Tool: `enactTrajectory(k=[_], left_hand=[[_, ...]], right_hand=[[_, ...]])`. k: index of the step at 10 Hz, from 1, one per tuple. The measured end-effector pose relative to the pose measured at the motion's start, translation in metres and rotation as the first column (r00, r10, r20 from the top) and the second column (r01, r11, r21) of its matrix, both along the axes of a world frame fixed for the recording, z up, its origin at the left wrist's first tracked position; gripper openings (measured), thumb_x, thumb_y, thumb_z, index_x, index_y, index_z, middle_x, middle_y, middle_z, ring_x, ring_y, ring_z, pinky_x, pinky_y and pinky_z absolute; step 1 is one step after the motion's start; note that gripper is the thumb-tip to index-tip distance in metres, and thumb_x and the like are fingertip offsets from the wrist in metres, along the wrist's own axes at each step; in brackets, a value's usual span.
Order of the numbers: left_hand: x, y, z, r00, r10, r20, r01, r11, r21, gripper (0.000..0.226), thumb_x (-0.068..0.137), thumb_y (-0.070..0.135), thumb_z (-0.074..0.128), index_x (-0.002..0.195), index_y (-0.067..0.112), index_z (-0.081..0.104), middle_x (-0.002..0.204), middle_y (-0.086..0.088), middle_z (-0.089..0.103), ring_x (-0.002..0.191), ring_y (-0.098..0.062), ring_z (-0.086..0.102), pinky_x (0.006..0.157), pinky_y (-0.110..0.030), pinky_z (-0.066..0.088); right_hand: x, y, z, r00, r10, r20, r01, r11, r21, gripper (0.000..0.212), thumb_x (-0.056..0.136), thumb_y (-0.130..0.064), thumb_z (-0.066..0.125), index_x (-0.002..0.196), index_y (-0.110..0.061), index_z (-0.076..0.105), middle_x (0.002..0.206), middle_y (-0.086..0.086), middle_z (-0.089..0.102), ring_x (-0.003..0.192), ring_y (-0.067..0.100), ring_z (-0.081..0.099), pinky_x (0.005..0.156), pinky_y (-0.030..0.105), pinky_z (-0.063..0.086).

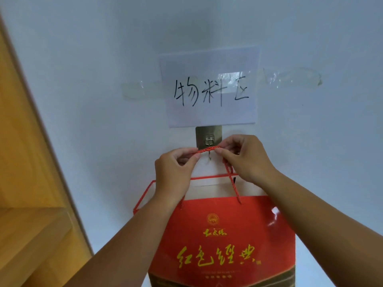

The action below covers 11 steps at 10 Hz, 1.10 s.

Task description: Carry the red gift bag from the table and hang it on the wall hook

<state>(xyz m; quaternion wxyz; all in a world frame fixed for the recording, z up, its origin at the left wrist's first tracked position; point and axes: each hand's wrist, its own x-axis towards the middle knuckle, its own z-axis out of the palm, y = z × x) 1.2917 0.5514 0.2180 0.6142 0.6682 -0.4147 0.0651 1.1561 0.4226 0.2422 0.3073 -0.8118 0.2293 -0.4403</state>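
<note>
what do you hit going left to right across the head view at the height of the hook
wooden door frame → bare white wall → left hand pinching the red cord handle → metal wall hook → right hand pinching the same cord → more wall

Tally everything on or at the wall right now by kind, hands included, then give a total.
Hands: 2, left hand and right hand, both pinching the rope handle
Red gift bag: 1
Wall hook: 1
Paper sign: 1
Clear tape strips: 2, left and right
Total: 7
</note>
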Motion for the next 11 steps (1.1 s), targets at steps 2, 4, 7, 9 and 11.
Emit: enactTrajectory(k=[2, 4, 7, 9, 11], left_hand=[[0.013, -0.01, -0.012, 1.0, 0.015, 0.004, -0.015, 0.999, 0.036, 0.017, 0.089, 0.025, 0.078, 0.105, 0.021, 0.081, 0.082, 0.023, 0.069, 0.079, 0.02, 0.063, 0.068, 0.0, 0.05], [0.004, -0.008, -0.039, 1.0, 0.009, 0.021, -0.011, 0.993, 0.115, 0.014, 0.089, 0.029, 0.077, 0.1, 0.021, 0.08, 0.089, 0.01, 0.077, 0.083, -0.005, 0.071, 0.072, -0.011, 0.057], [-0.017, 0.038, -0.062, 0.99, 0.05, 0.129, -0.075, 0.978, 0.193, 0.016, 0.092, 0.035, 0.073, 0.105, 0.028, 0.076, 0.096, 0.016, 0.075, 0.087, -0.001, 0.07, 0.073, -0.012, 0.057], [-0.036, 0.108, -0.075, 0.972, 0.101, 0.213, -0.162, 0.943, 0.292, 0.012, 0.097, 0.036, 0.065, 0.106, 0.033, 0.072, 0.104, 0.015, 0.072, 0.09, -0.001, 0.067, 0.076, -0.012, 0.053], [-0.063, 0.166, -0.083, 0.926, 0.119, 0.358, -0.226, 0.935, 0.272, 0.025, 0.097, 0.042, 0.062, 0.119, 0.031, 0.066, 0.118, 0.011, 0.07, 0.105, -0.01, 0.065, 0.09, -0.024, 0.051]], right_hand=[[0.013, -0.004, -0.007, 0.994, -0.075, -0.08, 0.063, 0.989, -0.135, 0.007, 0.091, -0.02, 0.074, 0.084, -0.018, 0.075, 0.074, -0.005, 0.07, 0.066, 0.007, 0.063, 0.063, 0.015, 0.046], [0.012, 0.01, -0.033, 0.957, -0.136, -0.255, 0.062, 0.958, -0.28, 0.014, 0.098, -0.021, 0.065, 0.095, -0.012, 0.075, 0.09, 0.004, 0.076, 0.081, 0.019, 0.067, 0.08, 0.037, 0.057], [0.006, 0.021, -0.051, 0.97, -0.151, -0.192, 0.101, 0.964, -0.247, 0.015, 0.098, -0.031, 0.064, 0.1, -0.018, 0.072, 0.09, -0.001, 0.072, 0.077, 0.015, 0.064, 0.074, 0.037, 0.057], [-0.023, 0.066, -0.063, 0.958, -0.236, -0.161, 0.171, 0.925, -0.338, 0.031, 0.1, -0.028, 0.062, 0.126, -0.012, 0.066, 0.119, 0.008, 0.065, 0.107, 0.027, 0.061, 0.091, 0.044, 0.052], [-0.07, 0.14, -0.077, 0.901, -0.343, -0.264, 0.223, 0.891, -0.396, 0.035, 0.095, -0.026, 0.066, 0.127, -0.014, 0.065, 0.127, 0.008, 0.063, 0.116, 0.027, 0.058, 0.098, 0.046, 0.05]])
